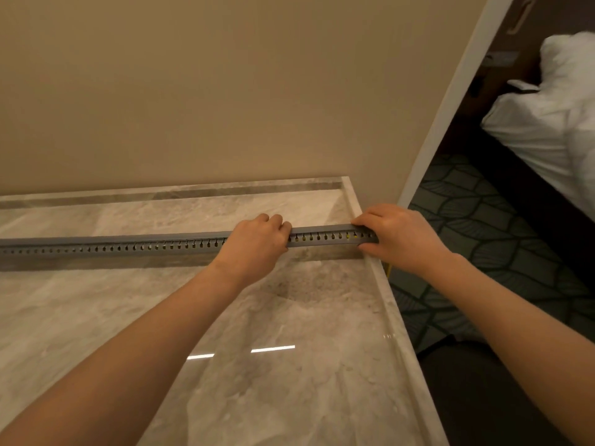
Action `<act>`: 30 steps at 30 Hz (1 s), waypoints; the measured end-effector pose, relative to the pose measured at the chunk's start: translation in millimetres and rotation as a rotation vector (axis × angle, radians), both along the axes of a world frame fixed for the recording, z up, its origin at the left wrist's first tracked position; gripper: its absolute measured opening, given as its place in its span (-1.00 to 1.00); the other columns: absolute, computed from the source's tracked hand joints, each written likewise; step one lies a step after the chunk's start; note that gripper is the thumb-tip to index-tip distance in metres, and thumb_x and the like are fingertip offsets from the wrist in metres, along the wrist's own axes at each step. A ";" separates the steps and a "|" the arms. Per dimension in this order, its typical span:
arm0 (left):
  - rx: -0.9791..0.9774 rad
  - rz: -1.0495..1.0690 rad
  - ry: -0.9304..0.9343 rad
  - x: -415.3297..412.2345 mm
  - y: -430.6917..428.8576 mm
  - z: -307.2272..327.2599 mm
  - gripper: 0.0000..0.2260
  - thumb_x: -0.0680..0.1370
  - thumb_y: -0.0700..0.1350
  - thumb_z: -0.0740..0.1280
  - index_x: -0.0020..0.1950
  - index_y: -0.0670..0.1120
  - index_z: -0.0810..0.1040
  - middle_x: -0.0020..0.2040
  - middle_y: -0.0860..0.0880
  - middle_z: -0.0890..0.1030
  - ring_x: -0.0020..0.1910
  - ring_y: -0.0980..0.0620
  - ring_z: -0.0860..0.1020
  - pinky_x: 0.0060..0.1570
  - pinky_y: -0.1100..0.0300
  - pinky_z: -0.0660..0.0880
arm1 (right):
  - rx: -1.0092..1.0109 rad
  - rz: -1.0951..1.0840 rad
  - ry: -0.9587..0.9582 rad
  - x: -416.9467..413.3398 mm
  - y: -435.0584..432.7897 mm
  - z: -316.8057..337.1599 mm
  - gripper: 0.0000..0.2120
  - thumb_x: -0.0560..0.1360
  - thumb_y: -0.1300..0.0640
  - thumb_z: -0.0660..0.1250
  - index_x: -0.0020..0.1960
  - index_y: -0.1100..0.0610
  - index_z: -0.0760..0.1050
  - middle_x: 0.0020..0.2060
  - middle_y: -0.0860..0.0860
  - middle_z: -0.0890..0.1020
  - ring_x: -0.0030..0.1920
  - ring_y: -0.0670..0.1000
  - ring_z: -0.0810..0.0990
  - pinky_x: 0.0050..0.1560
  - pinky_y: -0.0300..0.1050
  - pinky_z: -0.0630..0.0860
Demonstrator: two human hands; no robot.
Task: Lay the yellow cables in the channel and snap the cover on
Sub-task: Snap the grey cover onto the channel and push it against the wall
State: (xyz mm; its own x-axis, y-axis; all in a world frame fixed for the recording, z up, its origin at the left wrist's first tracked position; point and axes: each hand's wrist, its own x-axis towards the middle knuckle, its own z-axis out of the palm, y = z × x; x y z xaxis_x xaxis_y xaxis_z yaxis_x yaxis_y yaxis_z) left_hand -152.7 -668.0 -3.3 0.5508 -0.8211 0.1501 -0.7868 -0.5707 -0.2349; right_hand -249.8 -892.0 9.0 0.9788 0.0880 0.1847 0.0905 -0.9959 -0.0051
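1. A long grey slotted channel (pixel 128 249) lies flat across a glossy marble counter (pixel 289 333). It runs out of view on the left and ends at the counter's right rim.
2. A flat grey cover (pixel 322 229) sits along the channel's top. Whether it is fully snapped down cannot be told.
3. Yellow cables (pixel 347 235) show as small flecks through the side slots near the channel's right end — they lie inside it.
4. The left hand (pixel 257 243) grips the channel a little way in from its right end, with its fingers curled over the top.
5. The right hand (pixel 399 236) grips the channel's very right end. Its fingers curl over the cover and its thumb lies along the near side.
6. A plain beige wall (pixel 225 91) rises behind the channel.
7. Past the channel's right end — off the counter — are a dark patterned carpet (pixel 483 239) and a bed (pixel 547 130) with white bedding.
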 end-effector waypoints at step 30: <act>-0.010 -0.063 0.125 -16.1 -87.8 2.3 -0.77 0.58 0.00 0.21 0.11 -0.12 0.47 -0.01 -0.09 0.56 -0.05 -0.11 0.54 -0.30 0.11 0.29 | -0.047 0.131 0.037 11.2 -14.5 8.6 -0.78 0.44 0.05 0.30 0.05 0.10 0.55 -0.15 0.03 0.61 -0.15 0.07 0.56 -0.24 -0.11 0.38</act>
State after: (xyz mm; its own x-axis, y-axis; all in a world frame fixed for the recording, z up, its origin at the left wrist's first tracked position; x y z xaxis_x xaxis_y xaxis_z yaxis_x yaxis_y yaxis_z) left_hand -168.8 -755.8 -1.0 0.5129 -0.8535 0.0917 -0.8440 -0.5209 -0.1275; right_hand -238.6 -906.5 17.6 0.9644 0.2236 0.1412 0.2208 -0.9747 0.0356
